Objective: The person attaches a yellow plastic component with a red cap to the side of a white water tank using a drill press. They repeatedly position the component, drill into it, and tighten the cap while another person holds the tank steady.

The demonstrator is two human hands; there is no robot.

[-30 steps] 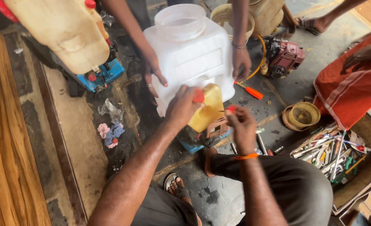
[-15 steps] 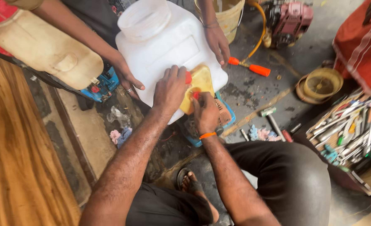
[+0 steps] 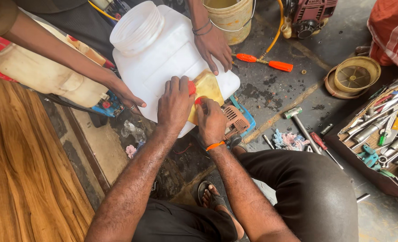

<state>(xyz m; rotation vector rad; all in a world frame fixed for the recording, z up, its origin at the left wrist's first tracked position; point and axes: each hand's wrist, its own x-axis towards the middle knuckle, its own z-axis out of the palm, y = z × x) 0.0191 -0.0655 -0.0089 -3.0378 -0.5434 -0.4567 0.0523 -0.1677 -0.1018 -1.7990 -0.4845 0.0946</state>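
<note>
A stained concrete floor (image 3: 275, 96) is carrying the large white tank (image 3: 163, 67). Against the tank's near side, the left hand (image 3: 175, 104) is grasping a small yellow tank (image 3: 206, 89); the right hand (image 3: 211, 121) is pinching its red fitting. Right of the white tank, a tool tray (image 3: 378, 139), hammer (image 3: 300, 125) and bucket (image 3: 228, 18) are lying. Another person's hands (image 3: 214, 47) are steadying the white tank.

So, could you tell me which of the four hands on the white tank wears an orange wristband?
The person's own right hand, gripping the yellow part.
</note>
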